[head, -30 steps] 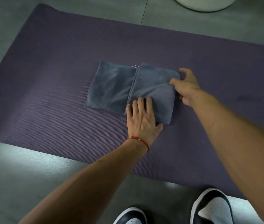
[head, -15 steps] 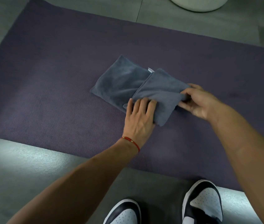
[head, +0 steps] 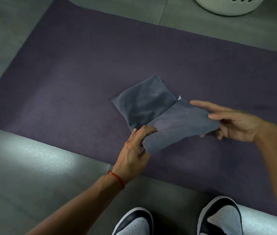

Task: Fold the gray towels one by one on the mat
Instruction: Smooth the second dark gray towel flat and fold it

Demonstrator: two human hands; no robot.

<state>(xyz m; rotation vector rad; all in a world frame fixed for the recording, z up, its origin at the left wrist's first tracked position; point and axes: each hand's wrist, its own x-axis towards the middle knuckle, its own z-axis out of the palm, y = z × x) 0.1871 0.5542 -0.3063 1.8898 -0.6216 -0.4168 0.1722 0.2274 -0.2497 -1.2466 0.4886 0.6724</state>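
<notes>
A folded gray towel (head: pixel 144 102) sits near the middle of the purple mat (head: pixel 83 68), turned at a slant, with its near right half raised off the mat. My left hand (head: pixel 134 151) pinches the near left corner of the raised half. My right hand (head: pixel 232 122) grips its right edge, thumb on top and fingers underneath. A small white tag shows at the towel's far edge.
A white laundry basket (head: pixel 227 5) stands on the grey tile floor beyond the mat's far right. My two black-and-white shoes (head: pixel 219 216) are at the mat's near edge, below the hands.
My left hand went from pressing flat on the towel to pinching its corner. My right hand took hold of the right edge, and the towel turned and its near half lifted.
</notes>
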